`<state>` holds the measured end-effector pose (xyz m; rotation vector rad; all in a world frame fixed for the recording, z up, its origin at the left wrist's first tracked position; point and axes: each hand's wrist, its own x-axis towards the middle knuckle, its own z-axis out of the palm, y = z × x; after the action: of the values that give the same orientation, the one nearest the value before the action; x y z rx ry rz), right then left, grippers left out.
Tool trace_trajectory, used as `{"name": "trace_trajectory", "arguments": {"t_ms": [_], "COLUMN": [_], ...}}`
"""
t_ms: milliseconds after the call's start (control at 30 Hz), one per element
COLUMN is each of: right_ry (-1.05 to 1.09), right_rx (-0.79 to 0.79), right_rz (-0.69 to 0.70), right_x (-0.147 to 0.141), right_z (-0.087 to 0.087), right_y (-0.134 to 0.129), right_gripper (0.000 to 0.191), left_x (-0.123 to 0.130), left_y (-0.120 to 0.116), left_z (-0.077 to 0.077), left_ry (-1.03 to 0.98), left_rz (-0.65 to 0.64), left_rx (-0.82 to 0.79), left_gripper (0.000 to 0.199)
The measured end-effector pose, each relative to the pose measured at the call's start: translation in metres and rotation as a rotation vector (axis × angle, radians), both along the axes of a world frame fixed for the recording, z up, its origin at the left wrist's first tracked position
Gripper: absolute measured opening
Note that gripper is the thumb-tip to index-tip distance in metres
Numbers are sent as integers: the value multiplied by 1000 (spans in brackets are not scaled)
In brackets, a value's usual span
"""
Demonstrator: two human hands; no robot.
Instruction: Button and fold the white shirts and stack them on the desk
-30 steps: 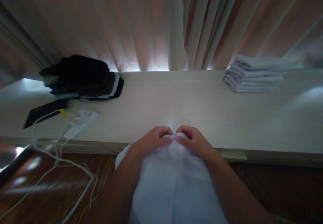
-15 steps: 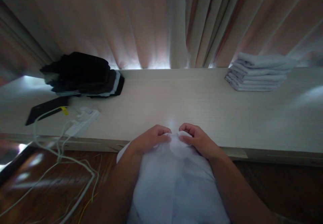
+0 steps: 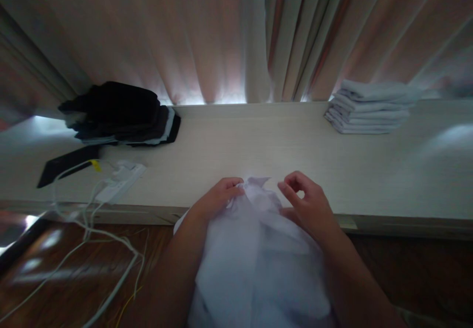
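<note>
The left hand's [image 3: 218, 200] thumb and forefinger are pinched together on the bunched top edge of a white cloth [image 3: 240, 254]; its other fingers are hidden behind the fabric. The right hand [image 3: 312, 207] has thumb and forefinger curled into a loop, tips close together, just beside the cloth's top. Whether those tips meet cannot be told. A lower finger rests against the cloth, and the rest of that hand is partly covered.

The cloth hangs in front of the person, its top at the near edge of a pale table [image 3: 240, 146]. It is thin and softly creased, with a straight band down the middle and a small pointed flap standing up at the top. Its lower end is cut off by the bottom of the view, and both forearms cover its sides.

Farther out, white folded cloths [image 3: 369, 109] are stacked at the back right, their right end blurred. At the back left is a pile of dark clothes [image 3: 118, 111], its black folds hard to tell apart. Nearer lie a flat black object [image 3: 62, 168] and a white power strip [image 3: 123, 182]. Curtains [image 3: 207, 32] hang behind.
</note>
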<state>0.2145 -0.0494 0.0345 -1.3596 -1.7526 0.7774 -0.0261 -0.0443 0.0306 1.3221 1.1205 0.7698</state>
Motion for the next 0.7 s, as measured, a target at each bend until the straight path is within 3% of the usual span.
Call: {"name": "trace_trajectory", "arguments": {"t_ms": [100, 233, 367, 533, 700], "right_ry": [-231, -215, -127, -217, -420], "right_rx": [-162, -247, -188, -114, -60], "right_rz": [232, 377, 330, 362, 270], "right_x": [13, 17, 10, -8, -22], "right_z": [1, -15, -27, -26, -19], "right_y": [-16, -28, -32, -38, -48], "right_gripper": [19, 18, 12, 17, 24], "left_x": [-2, -4, 4, 17, 16], "left_y": [0, -6, -21, -31, -28], "left_z": [7, 13, 9, 12, 13], "left_ry": [96, 357, 496, 424, 419], "left_rz": [-2, 113, 299, 292, 360], "left_rx": [29, 169, 255, 264, 328], "left_gripper": [32, 31, 25, 23, 23]}}
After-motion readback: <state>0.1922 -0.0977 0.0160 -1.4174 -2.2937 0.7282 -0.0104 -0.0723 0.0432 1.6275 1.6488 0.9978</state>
